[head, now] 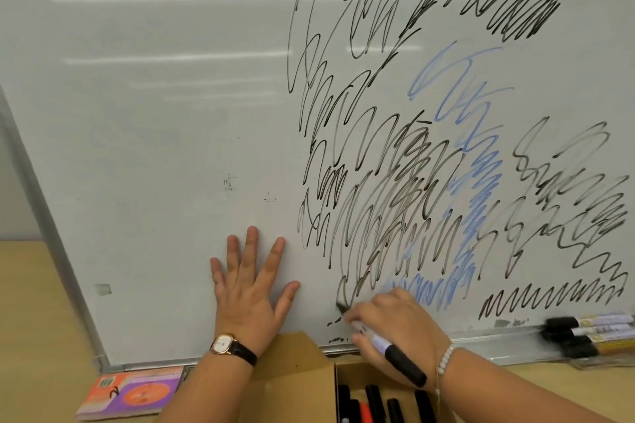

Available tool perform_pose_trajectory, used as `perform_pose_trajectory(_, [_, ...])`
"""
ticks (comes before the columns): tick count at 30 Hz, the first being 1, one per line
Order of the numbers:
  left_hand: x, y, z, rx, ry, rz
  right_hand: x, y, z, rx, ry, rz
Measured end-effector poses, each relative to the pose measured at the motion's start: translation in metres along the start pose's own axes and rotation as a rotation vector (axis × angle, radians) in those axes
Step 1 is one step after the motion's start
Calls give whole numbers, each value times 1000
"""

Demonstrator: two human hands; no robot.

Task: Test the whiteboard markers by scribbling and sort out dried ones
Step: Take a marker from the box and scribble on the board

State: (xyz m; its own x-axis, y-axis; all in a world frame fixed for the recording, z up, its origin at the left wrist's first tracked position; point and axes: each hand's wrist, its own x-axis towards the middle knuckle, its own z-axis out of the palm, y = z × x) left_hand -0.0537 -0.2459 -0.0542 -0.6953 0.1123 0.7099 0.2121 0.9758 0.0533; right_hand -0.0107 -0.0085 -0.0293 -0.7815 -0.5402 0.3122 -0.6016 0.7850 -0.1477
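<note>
Two hands work low in the frame: the left hand (249,288) lies flat, fingers spread, on the whiteboard (154,113); the right hand (395,326) grips the marker (385,343), tip on the board (bottom centre). Overlapping scribbles could hide a faint, dried line.

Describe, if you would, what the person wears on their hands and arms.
Both forearms are bare, with no sleeves in view. At the wrist of the left hand is a watch with a gold-toned case, pale dial and black strap. At the wrist of the right hand is a bracelet of small white beads. No rings show.
</note>
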Motion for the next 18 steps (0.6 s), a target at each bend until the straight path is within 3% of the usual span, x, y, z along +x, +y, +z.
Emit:
perform_pose_trajectory(3, [-6, -11, -2, 42, -11, -29, 0, 1, 5, -23, -89, -67])
perform_pose_trajectory(6, [-16, -22, -2, 29, -27, -159, 5, 1, 7, 39, 100, 37])
perform_pose_trajectory(11, [-29, -30, 4, 4, -71, -188, 10, -14, 13, -51, -28, -108])
perform_pose_trajectory(15, [-29, -30, 5, -21, -50, -175, 17, -10, 7, 70, 210, 28])
perform_pose_trajectory(18, [-29, -30, 6, -25, -58, -182, 18, -15, 10, -31, -26, -58])
